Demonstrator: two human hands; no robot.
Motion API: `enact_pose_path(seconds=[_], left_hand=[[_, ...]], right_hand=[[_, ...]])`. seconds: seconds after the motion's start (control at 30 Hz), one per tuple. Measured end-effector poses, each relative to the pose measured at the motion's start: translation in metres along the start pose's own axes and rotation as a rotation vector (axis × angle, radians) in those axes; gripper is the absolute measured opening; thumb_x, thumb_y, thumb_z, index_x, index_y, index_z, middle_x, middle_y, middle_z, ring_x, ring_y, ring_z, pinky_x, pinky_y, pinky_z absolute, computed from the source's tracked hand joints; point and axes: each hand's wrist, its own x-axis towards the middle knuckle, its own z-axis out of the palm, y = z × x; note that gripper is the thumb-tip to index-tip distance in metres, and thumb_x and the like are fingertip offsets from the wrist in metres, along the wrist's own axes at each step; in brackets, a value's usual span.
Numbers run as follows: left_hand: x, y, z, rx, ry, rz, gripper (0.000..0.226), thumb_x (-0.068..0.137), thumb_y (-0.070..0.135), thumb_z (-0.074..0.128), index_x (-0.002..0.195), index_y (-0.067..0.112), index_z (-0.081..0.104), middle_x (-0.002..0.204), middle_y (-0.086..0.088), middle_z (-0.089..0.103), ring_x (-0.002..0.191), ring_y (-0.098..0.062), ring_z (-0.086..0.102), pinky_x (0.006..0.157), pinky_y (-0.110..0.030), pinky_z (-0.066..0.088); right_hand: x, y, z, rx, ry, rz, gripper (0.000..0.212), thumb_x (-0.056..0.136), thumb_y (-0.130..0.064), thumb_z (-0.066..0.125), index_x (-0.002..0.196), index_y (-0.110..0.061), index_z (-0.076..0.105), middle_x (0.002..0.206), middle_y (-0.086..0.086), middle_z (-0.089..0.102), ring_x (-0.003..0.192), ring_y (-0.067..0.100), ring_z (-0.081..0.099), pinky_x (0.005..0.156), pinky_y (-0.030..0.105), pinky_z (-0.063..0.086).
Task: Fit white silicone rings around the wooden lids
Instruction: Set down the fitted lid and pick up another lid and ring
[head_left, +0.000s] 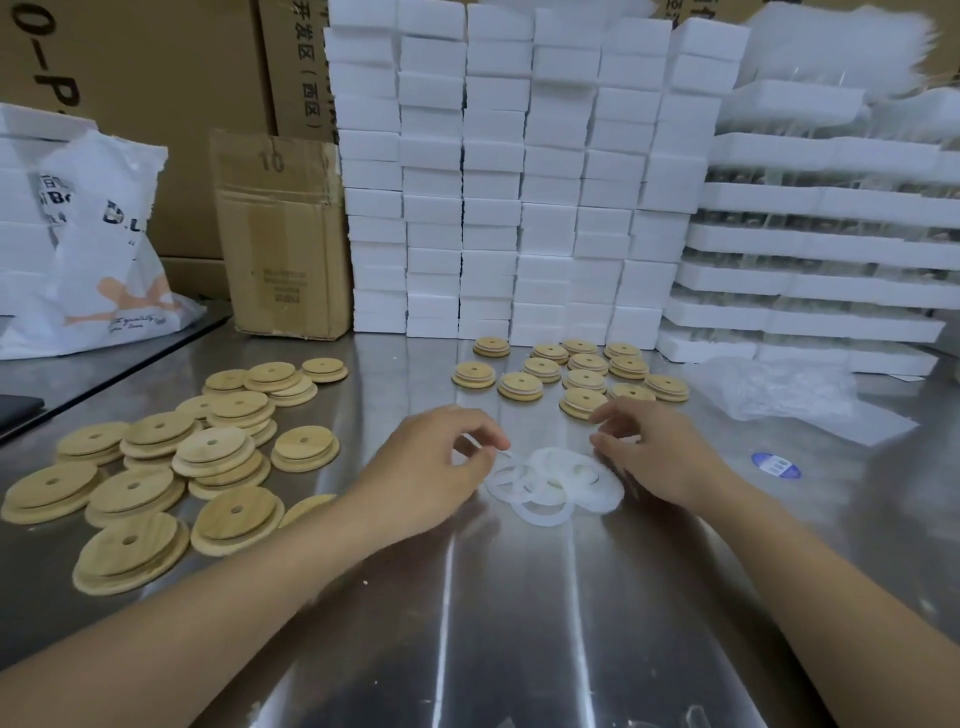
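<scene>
A small heap of white silicone rings (551, 484) lies on the steel table between my hands. My left hand (431, 462) is at the heap's left edge, and its thumb and forefinger pinch the rim of one ring. My right hand (652, 457) hovers at the heap's right edge with loosely curled fingers and nothing visibly in them. Bare wooden lids (182, 457), each with a centre hole, lie in loose stacks at the left. Behind the hands, several lids with white rings fitted (584, 376) lie in rows.
Tall stacks of white foam blocks (493, 182) wall off the back of the table (493, 597). A cardboard box (280, 234) and a white plastic bag (104, 249) stand at the back left. Crumpled clear plastic (795, 395) and a blue sticker (775, 464) lie at the right.
</scene>
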Motion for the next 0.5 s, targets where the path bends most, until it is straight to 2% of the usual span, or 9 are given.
enact_pose_path(seconds=[0.07,0.13,0.2,0.3,0.4,0.47,0.5], left_hand=[[0.002,0.004,-0.022,0.257,0.025,0.037,0.019,0.102,0.031,0.061,0.1,0.047,0.071,0.096,0.026,0.072,0.09,0.005,0.066,0.075,-0.03,0.054],[0.005,0.001,-0.046,0.486,0.062,0.028,0.021,0.104,0.033,0.054,0.107,0.049,0.067,0.093,0.023,0.071,0.086,0.002,0.064,0.067,-0.03,0.048],[0.008,-0.008,-0.067,0.689,0.043,-0.043,0.025,0.105,0.033,0.048,0.117,0.047,0.065,0.105,0.018,0.069,0.097,-0.01,0.066,0.069,-0.033,0.044],[0.012,-0.025,-0.085,0.962,-0.116,-0.232,0.026,0.106,0.042,0.046,0.128,0.04,0.061,0.123,0.008,0.066,0.109,-0.02,0.064,0.076,-0.035,0.05],[0.012,-0.036,-0.085,1.061,-0.274,-0.356,0.029,0.107,0.049,0.047,0.13,0.038,0.061,0.115,0.005,0.067,0.102,-0.019,0.064,0.073,-0.034,0.051],[0.013,-0.04,-0.082,1.017,-0.286,-0.34,0.026,0.109,0.041,0.047,0.13,0.038,0.062,0.114,0.005,0.067,0.098,-0.018,0.063,0.069,-0.033,0.049],[0.013,-0.041,-0.08,0.947,-0.279,-0.308,0.026,0.108,0.036,0.05,0.13,0.039,0.063,0.118,0.005,0.068,0.099,-0.017,0.064,0.072,-0.033,0.052]], right_hand=[[-0.003,-0.009,0.003,-0.002,-0.023,-0.063,0.007,0.098,-0.027,0.069,0.104,-0.03,0.073,0.102,-0.016,0.073,0.102,0.002,0.066,0.08,0.012,0.042],[-0.007,-0.02,0.008,0.001,-0.04,-0.132,0.009,0.099,-0.026,0.067,0.102,-0.029,0.076,0.104,-0.019,0.073,0.104,0.0,0.064,0.084,0.016,0.044],[-0.012,-0.034,0.014,-0.005,-0.048,-0.197,0.012,0.099,-0.031,0.066,0.104,-0.03,0.077,0.108,-0.018,0.072,0.105,0.0,0.062,0.089,0.022,0.045],[-0.018,-0.049,0.024,-0.043,-0.103,-0.271,0.028,0.098,-0.048,0.066,0.118,-0.031,0.075,0.119,-0.013,0.067,0.112,0.004,0.059,0.097,0.025,0.044],[-0.023,-0.057,0.034,-0.162,-0.188,-0.304,0.046,0.092,-0.059,0.067,0.129,-0.031,0.069,0.129,-0.013,0.06,0.121,0.006,0.052,0.105,0.029,0.044],[-0.025,-0.059,0.038,-0.185,-0.197,-0.325,0.042,0.091,-0.056,0.07,0.125,-0.032,0.07,0.129,-0.012,0.061,0.121,0.008,0.053,0.106,0.03,0.045],[-0.025,-0.06,0.037,-0.177,-0.187,-0.332,0.037,0.091,-0.054,0.071,0.121,-0.034,0.071,0.125,-0.012,0.062,0.118,0.008,0.054,0.104,0.031,0.046]])
